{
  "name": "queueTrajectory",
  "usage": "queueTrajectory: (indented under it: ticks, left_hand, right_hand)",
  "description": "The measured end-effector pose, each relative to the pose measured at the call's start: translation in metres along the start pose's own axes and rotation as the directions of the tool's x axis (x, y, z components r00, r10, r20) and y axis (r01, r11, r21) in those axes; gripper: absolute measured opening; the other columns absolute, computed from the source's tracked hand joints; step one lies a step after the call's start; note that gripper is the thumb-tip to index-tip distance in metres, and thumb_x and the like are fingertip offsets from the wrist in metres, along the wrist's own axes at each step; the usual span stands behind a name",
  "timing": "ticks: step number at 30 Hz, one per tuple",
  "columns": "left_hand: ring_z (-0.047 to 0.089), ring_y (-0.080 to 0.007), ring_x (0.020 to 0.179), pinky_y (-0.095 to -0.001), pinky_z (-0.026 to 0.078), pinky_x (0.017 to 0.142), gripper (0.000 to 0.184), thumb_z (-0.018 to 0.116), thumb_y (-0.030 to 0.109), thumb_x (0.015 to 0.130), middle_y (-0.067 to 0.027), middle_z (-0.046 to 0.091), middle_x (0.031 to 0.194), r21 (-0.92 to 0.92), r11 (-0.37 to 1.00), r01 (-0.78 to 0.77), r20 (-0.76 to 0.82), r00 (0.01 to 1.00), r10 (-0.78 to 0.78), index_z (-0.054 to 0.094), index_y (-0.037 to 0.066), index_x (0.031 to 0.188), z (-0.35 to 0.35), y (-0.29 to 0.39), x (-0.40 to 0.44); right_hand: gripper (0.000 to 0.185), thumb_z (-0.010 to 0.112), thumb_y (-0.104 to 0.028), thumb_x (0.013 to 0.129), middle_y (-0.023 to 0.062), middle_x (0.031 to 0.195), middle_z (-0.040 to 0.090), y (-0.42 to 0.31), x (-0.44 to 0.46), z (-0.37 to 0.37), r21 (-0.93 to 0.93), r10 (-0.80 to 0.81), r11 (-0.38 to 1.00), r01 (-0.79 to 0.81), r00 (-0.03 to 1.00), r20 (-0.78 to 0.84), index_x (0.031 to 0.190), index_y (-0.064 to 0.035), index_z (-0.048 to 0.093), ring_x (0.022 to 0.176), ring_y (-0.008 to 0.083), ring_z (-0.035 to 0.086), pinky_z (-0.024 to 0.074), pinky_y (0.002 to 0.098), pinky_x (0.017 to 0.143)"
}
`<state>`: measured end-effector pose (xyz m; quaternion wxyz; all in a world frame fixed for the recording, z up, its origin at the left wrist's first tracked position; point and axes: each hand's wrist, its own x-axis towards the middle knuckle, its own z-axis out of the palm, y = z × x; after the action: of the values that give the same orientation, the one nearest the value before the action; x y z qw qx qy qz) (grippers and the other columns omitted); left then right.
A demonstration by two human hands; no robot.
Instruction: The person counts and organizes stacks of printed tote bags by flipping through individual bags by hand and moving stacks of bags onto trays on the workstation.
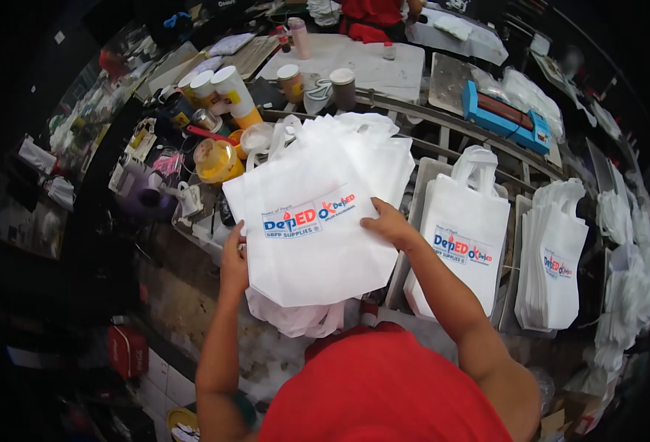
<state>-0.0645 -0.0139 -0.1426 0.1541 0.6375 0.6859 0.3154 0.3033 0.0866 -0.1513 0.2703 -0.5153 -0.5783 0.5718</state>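
A white bag (317, 261) printed in blue and red lies on top of a pile of white bags (362, 147), right in front of me. My left hand (234, 254) grips its left edge, fingers closed on it. At the right edge, my right hand (390, 225) pinches the bag, thumb on top near the print. Pinkish-white handles (299, 317) hang below the bag's near edge. Right of it are a stack of printed bags (457, 250) and a further stack (553, 258), both with handles pointing away from me.
Paint tubs, including a yellow one (218, 160), and white cylinders (233, 90) stand at the left. A blue machine (505, 118) sits at the back right. Another person in red (373, 16) is at the far table (384, 70). A red bag (127, 350) lies lower left.
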Motion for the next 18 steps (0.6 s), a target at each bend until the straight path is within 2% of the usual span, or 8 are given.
queueTrajectory:
  ticks: [1, 2, 3, 8, 10, 12, 14, 18]
  left_hand:
    - [0.064, -0.0261, 0.106, -0.0347, 0.057, 0.082, 0.039, 0.063, 0.022, 0.096, -0.0164, 0.051, 0.135, -0.534, 0.802, 0.268, 0.083, 0.960, -0.266, 0.064, 0.009, 0.133, -0.002, -0.006, 0.004]
    - [0.064, -0.0238, 0.106, -0.0338, 0.057, 0.083, 0.039, 0.063, 0.022, 0.097, -0.0155, 0.050, 0.136, -0.855, 0.289, 0.432, 0.290, 0.858, -0.425, 0.061, 0.007, 0.134, -0.004, -0.011, 0.005]
    - [0.065, -0.0220, 0.104, -0.0344, 0.058, 0.084, 0.039, 0.061, 0.021, 0.098, -0.0142, 0.057, 0.131, -0.895, 0.191, 0.403, 0.270, 0.831, -0.485, 0.058, 0.005, 0.133, -0.005, -0.014, 0.001]
    - [0.067, -0.0238, 0.104, -0.0355, 0.056, 0.088, 0.042, 0.064, 0.018, 0.097, -0.0152, 0.069, 0.115, -0.741, 0.469, 0.480, 0.322, 0.868, -0.379, 0.054, -0.002, 0.133, 0.030, -0.063, 0.009]
    - [0.067, -0.0255, 0.104, -0.0362, 0.055, 0.090, 0.041, 0.064, 0.016, 0.097, -0.0154, 0.071, 0.109, -0.623, 0.629, 0.465, 0.261, 0.881, -0.394, 0.054, -0.005, 0.131, 0.030, -0.052, 0.006]
    - [0.066, -0.0274, 0.106, -0.0365, 0.051, 0.094, 0.040, 0.063, 0.012, 0.098, -0.0186, 0.068, 0.118, -0.307, 0.925, 0.222, -0.030, 0.970, -0.242, 0.053, -0.010, 0.129, 0.016, -0.020, 0.002]
    - [0.063, -0.0278, 0.110, -0.0375, 0.049, 0.096, 0.037, 0.059, 0.012, 0.100, -0.0203, 0.065, 0.123, -0.386, 0.923, 0.016, -0.308, 0.940, -0.145, 0.051, -0.009, 0.130, 0.022, 0.011, 0.002]
    - [0.061, -0.0286, 0.117, -0.0368, 0.047, 0.101, 0.055, 0.053, 0.013, 0.105, -0.0260, 0.051, 0.144, -0.666, 0.731, -0.149, -0.085, 0.989, 0.123, 0.032, -0.008, 0.151, 0.017, 0.093, 0.033]
  right_hand:
    - [0.061, 0.068, -0.010, 0.082, 0.0190, 0.126, 0.066, -0.001, -0.003, 0.006, -0.022, -0.086, 0.996, 0.086, 0.996, -0.005, 0.137, 0.0105, 0.052, 0.113, 0.0239, 0.064, 0.0512, 0.0350, 0.098]
    - [0.061, 0.068, -0.010, 0.082, 0.0190, 0.126, 0.066, -0.003, -0.004, 0.009, -0.021, -0.083, 0.996, 0.083, 0.997, -0.003, 0.137, 0.0105, 0.052, 0.113, 0.0239, 0.064, 0.0512, 0.0350, 0.098]
    - [0.060, 0.070, -0.011, 0.083, 0.0185, 0.123, 0.067, -0.007, -0.005, 0.012, 0.081, -0.044, 0.996, 0.038, 0.996, 0.078, 0.136, 0.0089, 0.053, 0.110, 0.0236, 0.065, 0.0521, 0.0347, 0.096]
    - [0.058, 0.071, -0.020, 0.089, 0.0216, 0.125, 0.066, -0.009, 0.014, 0.034, 0.282, 0.138, 0.940, -0.191, 0.971, 0.198, 0.137, 0.0071, 0.054, 0.114, 0.0280, 0.064, 0.0482, 0.0373, 0.103]
    - [0.050, 0.068, -0.025, 0.095, 0.0195, 0.121, 0.069, 0.002, 0.027, 0.050, -0.110, -0.156, 0.982, 0.153, 0.988, -0.014, 0.135, 0.0039, 0.057, 0.113, 0.0286, 0.065, 0.0487, 0.0380, 0.101]
    - [0.045, 0.066, -0.023, 0.097, 0.0179, 0.120, 0.070, -0.031, 0.009, 0.050, -0.102, -0.293, 0.952, 0.289, 0.956, -0.028, 0.133, 0.0028, 0.058, 0.112, 0.0260, 0.065, 0.0493, 0.0377, 0.100]
    - [0.033, 0.062, -0.018, 0.100, 0.0137, 0.118, 0.071, -0.078, -0.033, 0.031, 0.010, -0.418, 0.908, 0.419, 0.907, -0.055, 0.128, -0.0001, 0.061, 0.109, 0.0180, 0.064, 0.0506, 0.0353, 0.096]
    - [0.043, 0.067, -0.019, 0.100, 0.0066, 0.119, 0.068, -0.061, -0.081, -0.055, -0.020, -0.481, 0.863, 0.505, 0.809, -0.336, 0.139, -0.0046, 0.055, 0.108, 0.0135, 0.063, 0.0526, 0.0316, 0.094]
